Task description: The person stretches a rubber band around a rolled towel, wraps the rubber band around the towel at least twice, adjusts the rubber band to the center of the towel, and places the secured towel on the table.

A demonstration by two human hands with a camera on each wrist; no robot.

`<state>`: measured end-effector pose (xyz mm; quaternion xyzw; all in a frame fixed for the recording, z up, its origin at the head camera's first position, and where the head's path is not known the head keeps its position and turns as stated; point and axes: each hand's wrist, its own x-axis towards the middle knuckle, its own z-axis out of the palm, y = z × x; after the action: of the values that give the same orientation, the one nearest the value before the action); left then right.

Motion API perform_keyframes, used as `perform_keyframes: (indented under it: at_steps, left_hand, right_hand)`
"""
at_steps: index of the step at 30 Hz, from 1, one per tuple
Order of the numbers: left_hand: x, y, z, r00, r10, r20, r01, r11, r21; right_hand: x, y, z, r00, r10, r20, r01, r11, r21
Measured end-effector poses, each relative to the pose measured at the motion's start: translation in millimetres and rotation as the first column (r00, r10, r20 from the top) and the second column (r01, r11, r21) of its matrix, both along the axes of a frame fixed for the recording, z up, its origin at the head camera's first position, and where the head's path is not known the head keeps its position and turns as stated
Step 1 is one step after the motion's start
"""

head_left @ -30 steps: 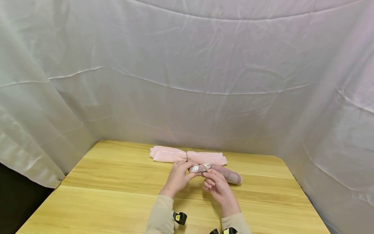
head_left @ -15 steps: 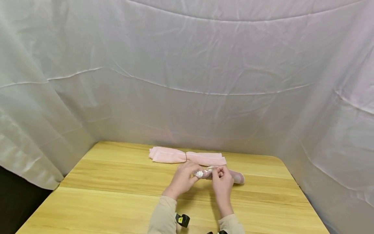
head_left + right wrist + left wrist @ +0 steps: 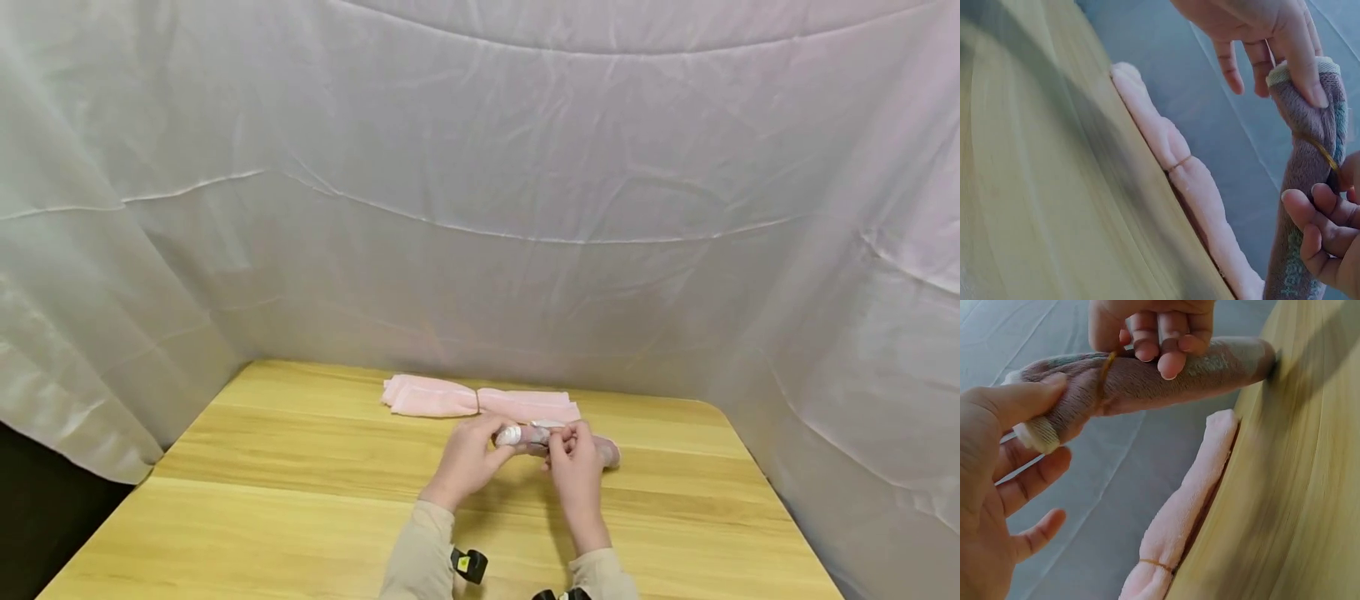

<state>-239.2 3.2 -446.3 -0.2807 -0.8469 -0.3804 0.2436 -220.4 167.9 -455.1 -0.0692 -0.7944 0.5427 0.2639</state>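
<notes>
A rolled mauve towel point(image 3: 609, 452) with a pale hem and light lettering is held above the table. My left hand point(image 3: 465, 457) pinches its left end between thumb and fingers; the other fingers spread below in the left wrist view. Around the towel near that end runs a thin tan rubber band point(image 3: 1106, 376), drawing the cloth in. With curled fingertips my right hand point(image 3: 576, 467) pinches this band in the right wrist view, its other fingers lying along the roll. The towel's far end comes close to the tabletop in the left wrist view.
Behind the hands lies a rolled pink towel point(image 3: 435, 397), with a rubber band point(image 3: 477, 402) around its middle. It rests near the back edge of the wooden table point(image 3: 300, 467). Grey-white curtains point(image 3: 480, 183) hang behind and at both sides.
My right hand has moved from under the towel's near side to higher up and right, at the band. My left hand has shifted slightly right with the towel's end. The pink towel stays put.
</notes>
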Motion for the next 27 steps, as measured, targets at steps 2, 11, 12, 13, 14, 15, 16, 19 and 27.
perform_keyframes:
  at_steps: [2, 11, 12, 13, 14, 15, 16, 19, 27]
  left_hand:
    - [-0.3, -1.3, -0.9, 0.998, 0.066, -0.009, -0.066, 0.998, 0.017]
    - [-1.8, -4.8, 0.2, 0.964, 0.263, 0.032, -0.265, 0.958, 0.108]
    - [-1.4, -5.1, 0.7, 0.963, 0.266, 0.043, -0.27, 0.956, 0.118]
    - [-1.1, -5.2, 1.1, 0.962, 0.267, 0.052, -0.271, 0.954, 0.126]
    - [-1.0, -5.4, 1.6, 0.962, 0.265, 0.06, -0.271, 0.954, 0.132]
    - [-0.8, -5.8, 2.3, 0.963, 0.26, 0.073, -0.268, 0.954, 0.132]
    - [-1.2, -6.2, 2.4, 0.964, 0.251, 0.083, -0.26, 0.957, 0.131]
    - [-2.1, -8.3, 3.3, 0.974, 0.194, 0.12, -0.209, 0.97, 0.123]
    - [-4.8, -15.0, 3.0, 0.97, -0.073, 0.231, 0.032, 0.984, 0.178]
  right_hand:
    - [0.7, -2.2, -0.7, 0.998, 0.027, -0.059, -0.022, 0.996, 0.081]
    - [-0.5, -7.9, -7.5, 0.986, 0.1, -0.136, -0.02, 0.869, 0.494]
    - [-0.2, -7.8, -7.2, 0.989, 0.09, -0.118, -0.017, 0.86, 0.509]
    - [0.2, -7.2, -7.0, 0.992, 0.078, -0.099, -0.015, 0.854, 0.52]
    - [0.3, -6.0, -6.8, 0.995, 0.067, -0.079, -0.017, 0.856, 0.516]
    - [-0.4, -4.3, -7.1, 0.995, 0.064, -0.074, -0.018, 0.865, 0.502]
    - [-1.4, -2.0, -7.0, 0.995, 0.076, -0.064, -0.038, 0.885, 0.464]
    - [-4.4, 5.8, -6.3, 0.99, 0.139, -0.025, -0.125, 0.946, 0.3]
    - [-4.9, 19.3, -6.3, 0.96, 0.274, 0.058, -0.279, 0.951, 0.134]
